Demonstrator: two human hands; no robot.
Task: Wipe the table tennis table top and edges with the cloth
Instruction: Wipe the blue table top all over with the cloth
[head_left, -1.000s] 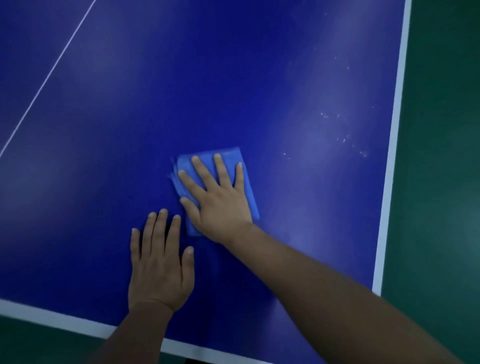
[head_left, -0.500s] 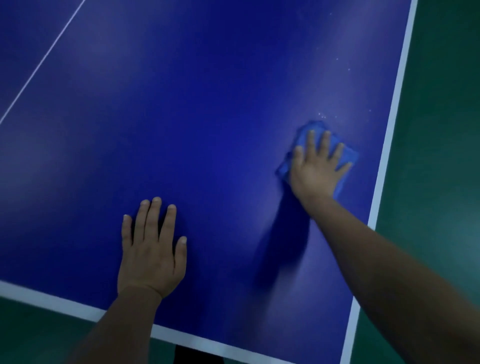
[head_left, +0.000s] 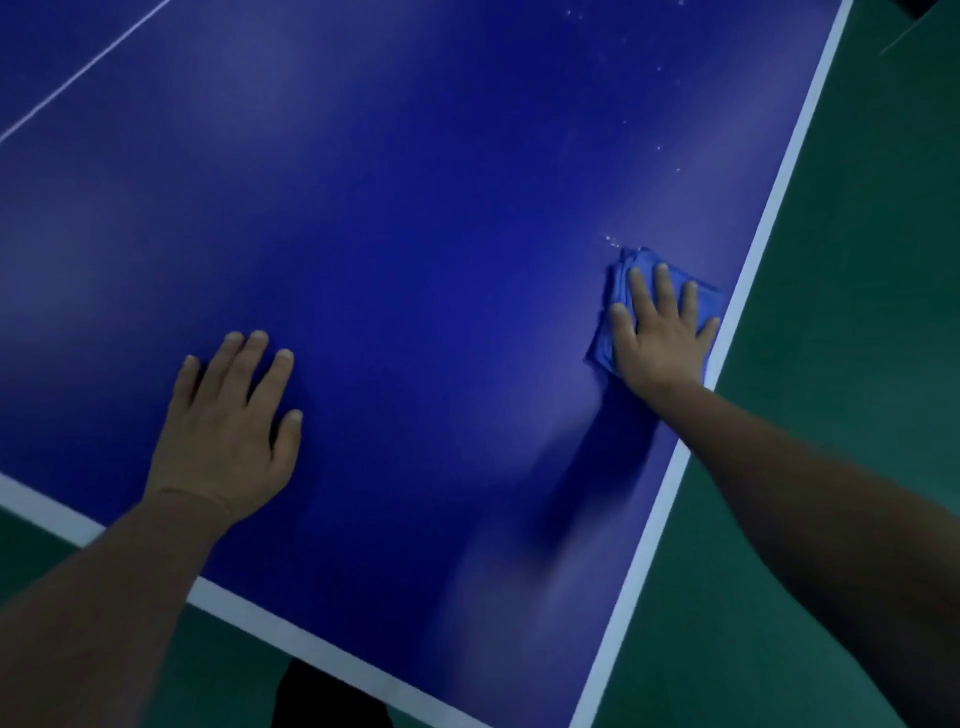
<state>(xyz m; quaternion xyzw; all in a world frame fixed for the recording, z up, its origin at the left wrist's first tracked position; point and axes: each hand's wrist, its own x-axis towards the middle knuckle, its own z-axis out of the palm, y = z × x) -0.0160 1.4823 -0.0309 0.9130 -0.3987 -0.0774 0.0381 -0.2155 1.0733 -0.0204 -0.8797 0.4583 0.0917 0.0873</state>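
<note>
My right hand (head_left: 662, 338) presses flat on the soft, limp cloth (head_left: 613, 306), beside the table's (head_left: 415, 182) side line; left hand (head_left: 228, 431) braces, fingers spread, empty.

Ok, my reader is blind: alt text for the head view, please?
A right hand presses a blue cloth flat on a blue table beside its white right edge. The left hand rests flat near the front edge; pale specks lie beyond the cloth.

Dim, soft sheen, blurred shadows
</note>
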